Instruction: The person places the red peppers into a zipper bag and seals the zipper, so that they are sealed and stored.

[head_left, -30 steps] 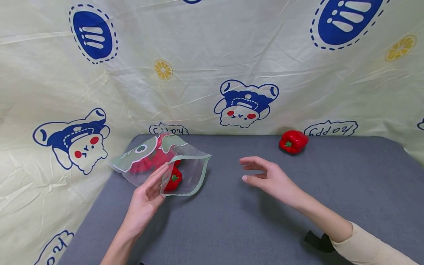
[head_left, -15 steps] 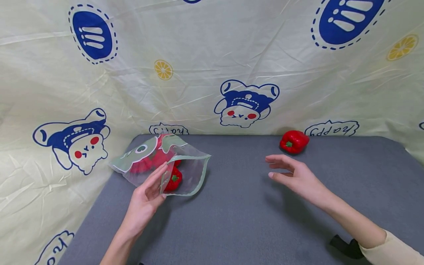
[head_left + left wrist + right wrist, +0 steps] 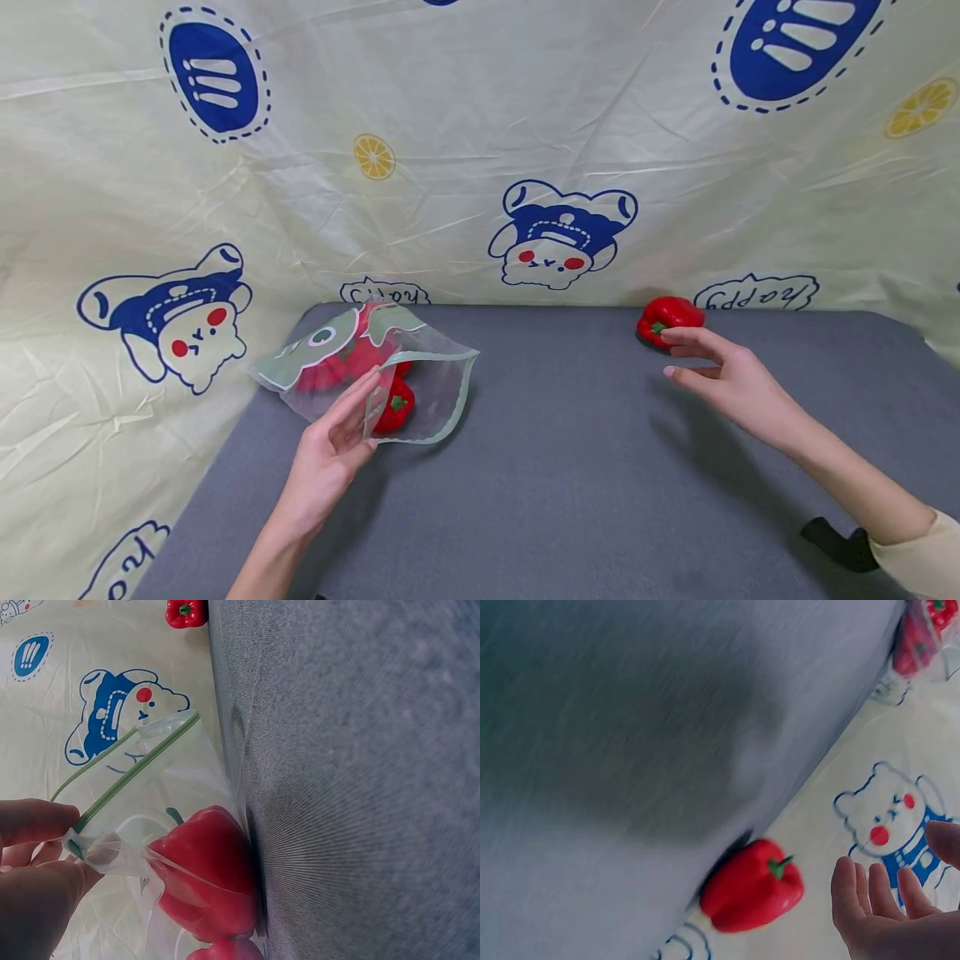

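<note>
On the left of the grey table lies a clear zip bag [image 3: 442, 421] with a printed green and red pattern. Its mouth faces right, held apart, and red bell peppers [image 3: 397, 407] show inside. My left hand [image 3: 326, 454] pinches the near edge of the bag's mouth; in the left wrist view its fingers [image 3: 37, 821] grip the bag by the green zip strip [image 3: 139, 776]. A loose red bell pepper [image 3: 671, 312] sits at the table's back right. My right hand [image 3: 727, 379], fingers loosely bent, hovers just in front of that pepper, apart from it in the right wrist view [image 3: 754, 889].
Behind and left of the table hangs a pale sheet [image 3: 435, 225] printed with blue cartoon figures and orange slices. It meets the table [image 3: 540, 467] at the back edge, close to the loose pepper. A black strap [image 3: 838, 546] is at the right wrist.
My right hand has moved right and slightly forward, from mid-table to the loose pepper. The left hand and the bag have stayed in place.
</note>
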Action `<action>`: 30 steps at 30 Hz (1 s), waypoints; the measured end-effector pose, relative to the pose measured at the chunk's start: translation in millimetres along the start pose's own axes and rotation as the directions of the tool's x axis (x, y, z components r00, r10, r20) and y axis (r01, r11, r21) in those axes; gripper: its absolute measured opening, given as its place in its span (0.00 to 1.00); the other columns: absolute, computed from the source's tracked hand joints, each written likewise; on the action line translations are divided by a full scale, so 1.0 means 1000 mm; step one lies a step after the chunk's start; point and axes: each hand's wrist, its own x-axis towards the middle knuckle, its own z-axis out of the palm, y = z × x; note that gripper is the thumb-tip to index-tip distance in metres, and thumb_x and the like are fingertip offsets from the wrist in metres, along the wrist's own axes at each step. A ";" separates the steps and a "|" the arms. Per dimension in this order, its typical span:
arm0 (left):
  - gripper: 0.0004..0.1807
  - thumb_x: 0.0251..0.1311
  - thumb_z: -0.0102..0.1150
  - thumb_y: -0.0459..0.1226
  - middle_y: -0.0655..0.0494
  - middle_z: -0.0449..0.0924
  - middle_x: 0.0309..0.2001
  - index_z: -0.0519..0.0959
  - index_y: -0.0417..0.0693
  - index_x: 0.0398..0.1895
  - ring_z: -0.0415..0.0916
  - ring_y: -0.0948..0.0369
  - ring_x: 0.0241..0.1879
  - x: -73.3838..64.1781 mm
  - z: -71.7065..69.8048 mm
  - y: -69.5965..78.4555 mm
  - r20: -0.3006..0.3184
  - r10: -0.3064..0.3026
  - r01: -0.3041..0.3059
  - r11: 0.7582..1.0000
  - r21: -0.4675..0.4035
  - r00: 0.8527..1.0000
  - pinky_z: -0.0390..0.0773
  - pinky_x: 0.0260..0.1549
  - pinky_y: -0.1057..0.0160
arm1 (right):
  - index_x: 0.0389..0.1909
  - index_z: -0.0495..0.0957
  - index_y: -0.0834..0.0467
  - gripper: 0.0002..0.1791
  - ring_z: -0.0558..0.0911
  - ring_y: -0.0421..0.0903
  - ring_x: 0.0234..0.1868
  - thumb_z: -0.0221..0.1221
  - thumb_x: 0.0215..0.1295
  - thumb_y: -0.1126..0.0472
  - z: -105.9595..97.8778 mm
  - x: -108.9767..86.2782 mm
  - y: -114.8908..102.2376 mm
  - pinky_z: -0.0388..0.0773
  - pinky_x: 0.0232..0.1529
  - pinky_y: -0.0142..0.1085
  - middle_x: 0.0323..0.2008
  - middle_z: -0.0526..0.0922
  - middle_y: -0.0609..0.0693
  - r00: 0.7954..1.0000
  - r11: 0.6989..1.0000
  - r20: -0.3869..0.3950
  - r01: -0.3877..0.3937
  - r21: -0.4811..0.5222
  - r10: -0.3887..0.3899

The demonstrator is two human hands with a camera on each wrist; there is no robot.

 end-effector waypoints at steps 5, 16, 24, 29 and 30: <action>0.42 0.56 0.47 0.13 0.58 0.59 0.73 0.64 0.51 0.73 0.59 0.55 0.71 0.000 -0.001 0.000 -0.006 -0.008 0.008 1.000 0.014 1.000 0.65 0.61 0.65 | 0.69 0.65 0.59 0.30 0.77 0.58 0.55 0.59 0.70 0.54 -0.010 0.005 0.011 0.72 0.42 0.16 0.62 0.72 0.61 0.999 0.999 -0.030 -0.033 -0.041 0.032; 0.43 0.55 0.49 0.14 0.58 0.59 0.72 0.66 0.55 0.73 0.59 0.55 0.71 0.000 -0.002 0.001 -0.015 -0.012 0.013 0.999 0.035 1.000 0.66 0.60 0.64 | 0.69 0.64 0.61 0.31 0.76 0.63 0.55 0.59 0.70 0.54 -0.018 0.023 0.032 0.78 0.50 0.50 0.63 0.69 0.66 0.996 0.991 -0.074 -0.057 -0.120 0.048; 0.44 0.55 0.50 0.15 0.59 0.59 0.72 0.66 0.57 0.73 0.60 0.55 0.70 0.000 -0.002 0.002 -0.018 -0.021 0.022 0.999 0.048 1.000 0.66 0.60 0.64 | 0.70 0.62 0.63 0.33 0.77 0.69 0.52 0.58 0.70 0.52 -0.018 0.038 0.046 0.75 0.48 0.62 0.63 0.68 0.69 0.994 0.984 -0.078 -0.084 -0.157 0.073; 0.43 0.55 0.50 0.15 0.59 0.60 0.72 0.66 0.55 0.73 0.61 0.54 0.69 0.000 -0.003 0.003 -0.019 -0.026 0.027 0.998 0.049 0.999 0.67 0.59 0.64 | 0.69 0.61 0.66 0.36 0.75 0.69 0.53 0.58 0.69 0.48 -0.016 0.046 0.051 0.74 0.49 0.63 0.61 0.69 0.70 0.994 0.980 -0.062 -0.102 -0.170 0.092; 0.43 0.55 0.50 0.15 0.59 0.60 0.72 0.66 0.55 0.73 0.62 0.54 0.69 0.000 -0.003 0.003 -0.020 -0.028 0.029 0.998 0.048 0.999 0.68 0.59 0.64 | 0.69 0.61 0.66 0.37 0.74 0.68 0.54 0.59 0.69 0.48 -0.015 0.048 0.052 0.74 0.49 0.63 0.61 0.69 0.70 0.994 0.980 -0.061 -0.103 -0.172 0.094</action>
